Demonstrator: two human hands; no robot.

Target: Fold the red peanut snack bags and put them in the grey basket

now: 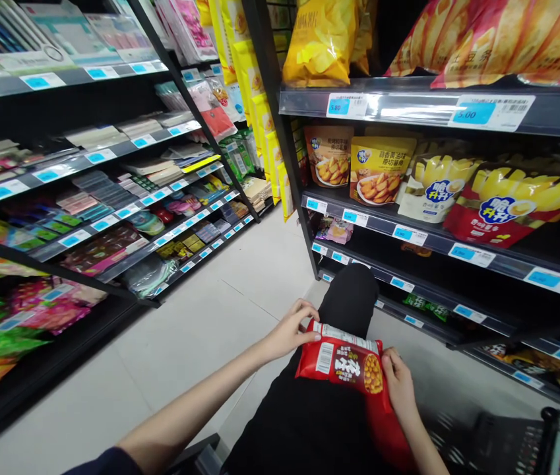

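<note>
A red snack bag (332, 363) with white lettering, a barcode and a picture of round golden snacks lies across my thigh, near the black-clad knee. My left hand (289, 335) pinches its upper left corner between thumb and fingers. At the bag's right edge, my right hand (400, 381) is closed on the side, its fingertips partly hidden. Below the right hand another red surface (387, 429) shows, blurred; I cannot tell whether it is a second bag.
To the right stands a shelf (408, 105) with potato snack pouches (381, 170) and price tags. Stationery and packaged goods fill the left shelf (96, 155). Yellow packets (254, 99) hang at the aisle's end. A dark basket or cart (502, 439) is at lower right, over the tiled floor (200, 316).
</note>
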